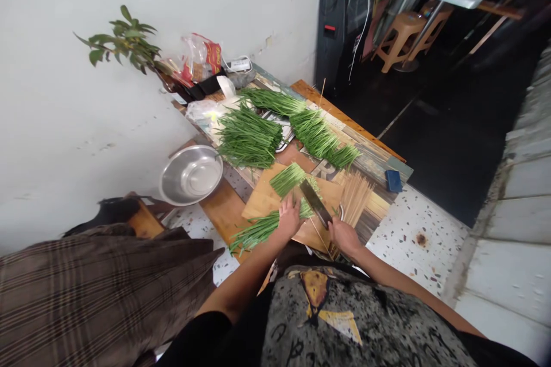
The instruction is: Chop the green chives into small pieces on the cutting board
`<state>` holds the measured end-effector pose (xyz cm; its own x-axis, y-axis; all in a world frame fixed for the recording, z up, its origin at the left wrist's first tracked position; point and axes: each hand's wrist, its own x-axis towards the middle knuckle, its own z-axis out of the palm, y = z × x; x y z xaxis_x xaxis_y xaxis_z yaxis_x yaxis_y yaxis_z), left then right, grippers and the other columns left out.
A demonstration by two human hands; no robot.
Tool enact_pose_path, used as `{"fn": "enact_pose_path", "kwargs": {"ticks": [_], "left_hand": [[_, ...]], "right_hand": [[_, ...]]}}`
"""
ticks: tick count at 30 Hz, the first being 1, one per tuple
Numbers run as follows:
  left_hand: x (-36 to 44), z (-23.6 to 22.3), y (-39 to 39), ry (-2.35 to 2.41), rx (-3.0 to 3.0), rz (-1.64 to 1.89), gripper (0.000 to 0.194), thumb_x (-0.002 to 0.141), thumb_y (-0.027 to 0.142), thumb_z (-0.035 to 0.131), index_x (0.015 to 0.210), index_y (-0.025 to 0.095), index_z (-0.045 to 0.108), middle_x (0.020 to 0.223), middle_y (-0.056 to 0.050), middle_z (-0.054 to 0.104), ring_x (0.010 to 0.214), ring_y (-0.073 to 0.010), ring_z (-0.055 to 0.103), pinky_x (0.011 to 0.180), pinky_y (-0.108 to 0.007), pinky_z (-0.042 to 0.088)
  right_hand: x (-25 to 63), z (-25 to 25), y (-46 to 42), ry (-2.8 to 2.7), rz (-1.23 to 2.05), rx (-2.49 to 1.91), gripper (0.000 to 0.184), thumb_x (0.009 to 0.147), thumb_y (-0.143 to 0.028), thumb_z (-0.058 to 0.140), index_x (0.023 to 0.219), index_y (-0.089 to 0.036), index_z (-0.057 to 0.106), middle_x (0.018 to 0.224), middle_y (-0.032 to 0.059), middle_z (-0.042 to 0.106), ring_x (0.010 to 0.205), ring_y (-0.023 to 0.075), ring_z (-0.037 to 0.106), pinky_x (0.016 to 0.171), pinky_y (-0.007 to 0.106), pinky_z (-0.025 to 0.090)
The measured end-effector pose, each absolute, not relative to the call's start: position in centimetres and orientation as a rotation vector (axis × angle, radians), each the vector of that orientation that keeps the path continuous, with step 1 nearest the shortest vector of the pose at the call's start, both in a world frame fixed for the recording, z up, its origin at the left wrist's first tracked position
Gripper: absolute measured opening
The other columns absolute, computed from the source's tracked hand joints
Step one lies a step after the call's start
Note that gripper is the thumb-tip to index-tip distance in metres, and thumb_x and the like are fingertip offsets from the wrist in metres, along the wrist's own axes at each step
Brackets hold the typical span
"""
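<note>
My right hand [344, 236] is closed on the handle of a kitchen knife [316, 202], whose wide dark blade lies across the wooden cutting board [260, 192]. My left hand [289, 215] is over a bundle of garlic chives [258, 232] at the board's near edge, its fingers bent down onto the stalks close to the blade. Just beyond the fingers lies a short cut bundle [287, 179] of chives. Small chopped bits are scattered beside the blade, partly hidden by it. Thin bamboo skewers [356, 198] lie to the right of the board.
A large pile of chives [249, 136] and several smaller bundles [316, 133] cover the table's far part. A metal bowl [191, 175] stands at the left. A blue box [393, 180] sits near the right corner. Plastic bags [202, 57] and a leafy plant [124, 40] are by the wall.
</note>
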<state>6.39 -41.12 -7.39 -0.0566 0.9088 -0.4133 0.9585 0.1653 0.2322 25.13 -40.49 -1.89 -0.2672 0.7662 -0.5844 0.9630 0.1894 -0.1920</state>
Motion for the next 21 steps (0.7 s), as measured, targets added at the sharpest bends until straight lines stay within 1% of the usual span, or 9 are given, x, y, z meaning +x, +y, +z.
{"fn": "enact_pose_path", "kwargs": {"ticks": [4, 9, 11, 12, 14, 17, 19, 21], "left_hand": [[6.8, -7.2, -41.9, 2.063, 1.764, -0.073, 0.073, 0.081, 0.049, 0.059, 0.142, 0.017, 0.036, 0.156, -0.016, 0.01, 0.136, -0.0341, 0.027, 0.106, -0.045, 0.033], [8.3, -7.6, -39.3, 2.147, 1.75, 0.001, 0.072, 0.081, 0.048, 0.059, 0.141, 0.017, 0.035, 0.155, -0.015, 0.018, 0.131, -0.0328, 0.033, 0.106, -0.045, 0.032], [9.0, -7.7, -38.1, 2.17, 1.733, 0.008, 0.074, 0.08, 0.049, 0.06, 0.141, 0.017, 0.035, 0.155, -0.016, 0.018, 0.13, -0.0323, 0.034, 0.105, -0.045, 0.033], [9.2, -7.7, -37.7, 2.181, 1.726, -0.001, 0.076, 0.078, 0.05, 0.061, 0.141, 0.016, 0.035, 0.155, -0.017, 0.017, 0.131, -0.0325, 0.033, 0.106, -0.045, 0.031], [9.2, -7.5, -37.8, 2.197, 1.75, -0.011, 0.081, 0.076, 0.052, 0.064, 0.141, 0.015, 0.035, 0.155, -0.02, 0.015, 0.136, -0.0342, 0.027, 0.11, -0.047, 0.024], [7.7, -6.8, -40.4, 2.153, 1.93, 0.069, 0.085, 0.073, 0.059, 0.063, 0.143, 0.021, 0.033, 0.156, -0.018, 0.013, 0.142, -0.0362, 0.013, 0.114, -0.05, 0.013], [5.8, -6.6, -43.3, 2.11, 2.037, 0.131, 0.088, 0.071, 0.064, 0.06, 0.145, 0.026, 0.03, 0.156, -0.015, 0.013, 0.143, -0.0357, 0.008, 0.114, -0.051, 0.011], [3.7, -6.9, -46.3, 2.18, 1.996, 0.121, 0.097, 0.068, 0.068, 0.06, 0.147, 0.025, 0.025, 0.154, -0.017, 0.017, 0.143, -0.0367, 0.011, 0.113, -0.053, 0.011]], "right_hand": [[26.4, -1.5, -40.8, 2.149, -0.735, 1.667, 0.031, 0.098, -0.029, 0.029, 0.109, -0.011, 0.052, 0.092, 0.0147, 0.069, 0.085, 0.0226, 0.067, 0.066, 0.027, 0.041], [27.9, 0.0, -41.3, 2.197, -0.65, 1.702, 0.032, 0.099, -0.03, 0.025, 0.108, -0.012, 0.05, 0.09, 0.0137, 0.069, 0.081, 0.0224, 0.067, 0.062, 0.027, 0.037], [28.3, 0.5, -41.4, 2.214, -0.605, 1.712, 0.031, 0.099, -0.031, 0.025, 0.106, -0.012, 0.05, 0.087, 0.013, 0.069, 0.077, 0.0221, 0.067, 0.059, 0.027, 0.036], [28.4, 0.7, -41.4, 2.221, -0.588, 1.712, 0.031, 0.099, -0.031, 0.026, 0.105, -0.012, 0.05, 0.085, 0.0125, 0.068, 0.075, 0.022, 0.067, 0.058, 0.027, 0.035], [28.3, 1.0, -41.5, 2.233, -0.567, 1.708, 0.03, 0.099, -0.031, 0.026, 0.105, -0.012, 0.05, 0.084, 0.0119, 0.068, 0.074, 0.0216, 0.066, 0.057, 0.027, 0.033], [27.7, 1.3, -41.4, 2.263, -0.56, 1.675, 0.029, 0.099, -0.03, 0.028, 0.105, -0.012, 0.05, 0.085, 0.012, 0.068, 0.074, 0.0213, 0.066, 0.058, 0.026, 0.033], [27.0, 1.5, -41.4, 2.282, -0.575, 1.632, 0.028, 0.099, -0.029, 0.028, 0.106, -0.012, 0.049, 0.086, 0.0124, 0.069, 0.075, 0.0212, 0.066, 0.058, 0.026, 0.033], [26.1, 1.6, -41.6, 2.309, -0.601, 1.562, 0.028, 0.099, -0.029, 0.028, 0.104, -0.012, 0.05, 0.086, 0.0124, 0.069, 0.075, 0.0208, 0.066, 0.058, 0.026, 0.032]]}}
